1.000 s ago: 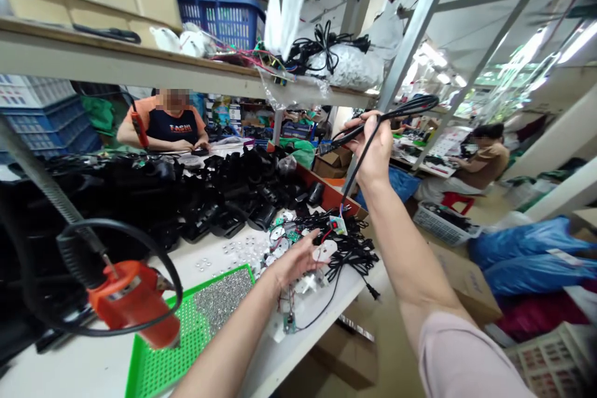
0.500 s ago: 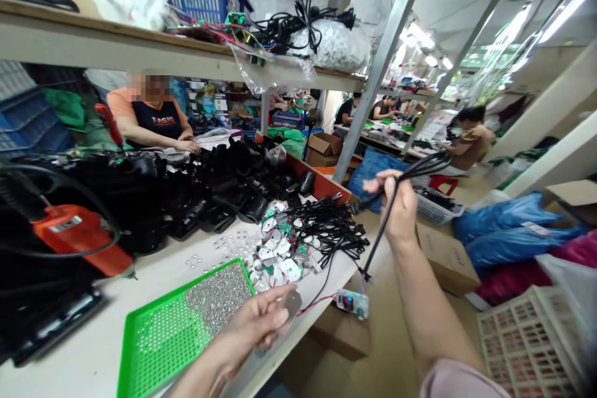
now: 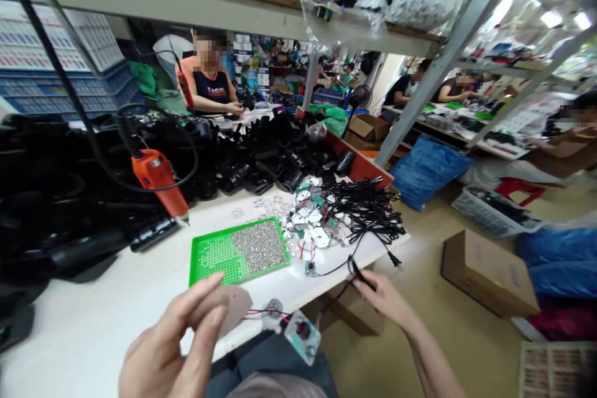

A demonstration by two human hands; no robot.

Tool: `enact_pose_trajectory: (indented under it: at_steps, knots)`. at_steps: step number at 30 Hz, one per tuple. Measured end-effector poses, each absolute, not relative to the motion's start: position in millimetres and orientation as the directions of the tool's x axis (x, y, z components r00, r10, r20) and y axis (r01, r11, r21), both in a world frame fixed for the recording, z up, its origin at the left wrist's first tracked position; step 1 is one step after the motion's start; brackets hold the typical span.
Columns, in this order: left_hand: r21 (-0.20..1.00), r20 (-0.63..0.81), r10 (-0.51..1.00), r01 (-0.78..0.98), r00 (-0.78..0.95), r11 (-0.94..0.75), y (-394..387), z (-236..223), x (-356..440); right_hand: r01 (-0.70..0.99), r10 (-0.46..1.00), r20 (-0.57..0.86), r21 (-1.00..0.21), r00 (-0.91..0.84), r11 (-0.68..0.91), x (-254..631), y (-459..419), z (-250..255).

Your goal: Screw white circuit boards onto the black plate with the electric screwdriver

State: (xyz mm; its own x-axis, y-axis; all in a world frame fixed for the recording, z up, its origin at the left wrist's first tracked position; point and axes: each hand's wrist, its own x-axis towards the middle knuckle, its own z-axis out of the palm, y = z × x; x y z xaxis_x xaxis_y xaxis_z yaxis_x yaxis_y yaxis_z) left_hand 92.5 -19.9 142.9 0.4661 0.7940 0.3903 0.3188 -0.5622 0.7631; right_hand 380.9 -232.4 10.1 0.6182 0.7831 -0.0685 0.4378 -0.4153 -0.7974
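My left hand (image 3: pixel 175 339) is raised close to the camera at the table's near edge, pinching a small flat round plate (image 3: pixel 234 314) between thumb and fingers. Thin red and black wires run from the plate to a small circuit board (image 3: pixel 303 334) that dangles below the table edge. My right hand (image 3: pixel 382 295) is low at the table's right edge, closed on a black power cord (image 3: pixel 355 268) that leads toward that board. Behind it lies a tangle of black cords (image 3: pixel 368 208) and a heap of white round parts with green boards (image 3: pixel 312 224).
A green perforated tray (image 3: pixel 205 255) of small silver parts sits mid-table. An orange electric screwdriver (image 3: pixel 161 181) hangs over the white table (image 3: pixel 93 311). Black plastic housings (image 3: pixel 261 158) are piled behind. Other people sit at benches beyond. A cardboard box (image 3: pixel 487 273) is on the floor at right.
My right hand came down with the cord from head height to the table's right edge. My left hand picked up the plate and drew it toward me. The view tilted down.
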Motion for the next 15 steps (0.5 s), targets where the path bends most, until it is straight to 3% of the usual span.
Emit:
enact_pose_trajectory:
  at_steps: [3,6,8,9,11,13,15]
  knots:
    - [0.851,0.238,0.824,0.300,0.514,-0.432,-8,131,93,0.640,0.731,0.156,-0.626,0.664,-0.446,399,-213,25]
    - [0.888,0.143,0.771,0.263,0.621,-0.377,-1,114,103,0.798,0.780,0.228,-0.345,0.582,-0.494,415,-189,36]
    - [0.888,0.083,0.733,0.284,0.675,-0.362,0,104,111,0.826,0.785,0.265,-0.248,0.560,-0.506,408,-167,42]
    - [0.883,0.055,0.726,0.306,0.686,-0.356,1,99,114,0.839,0.793,0.289,-0.279,0.537,-0.467,397,-155,44]
    - [0.880,0.012,0.729,0.339,0.684,-0.333,4,91,119,0.836,0.853,0.288,-0.481,0.435,-0.264,360,-132,44]
    - [0.898,-0.019,0.746,0.339,0.665,-0.279,6,82,119,0.668,0.943,0.184,-0.743,0.277,-0.051,312,-111,39]
    - [0.928,-0.041,0.777,0.312,0.628,-0.203,9,73,116,0.479,0.974,0.090,-0.878,0.210,-0.022,269,-97,27]
